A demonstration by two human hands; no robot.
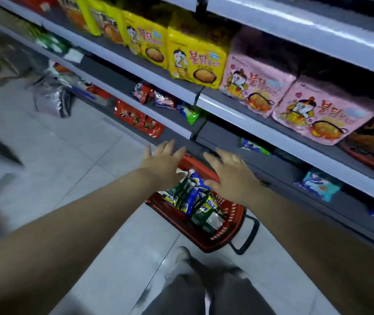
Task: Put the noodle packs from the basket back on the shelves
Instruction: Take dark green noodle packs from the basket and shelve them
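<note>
A red plastic basket (222, 235) stands on the floor against the bottom shelf, its black handle folded down at the right. Several noodle packs (189, 198) in blue, green and yellow stand upright inside it. My left hand (163, 162) hovers flat over the basket's far left rim, fingers spread, holding nothing. Over the basket's right side my right hand (231, 176) is also spread and holds nothing, its thumb close to the blue pack. The grey shelves (238, 110) rise just beyond the basket.
Yellow multipacks (195, 62) and pink multipacks (318, 117) fill the middle shelf. Lower shelves hold scattered red packs (139, 118), a green pack (191, 114) and a light blue pack (320, 185). A silver bag (51, 98) lies on the tiled floor at left. My legs are below.
</note>
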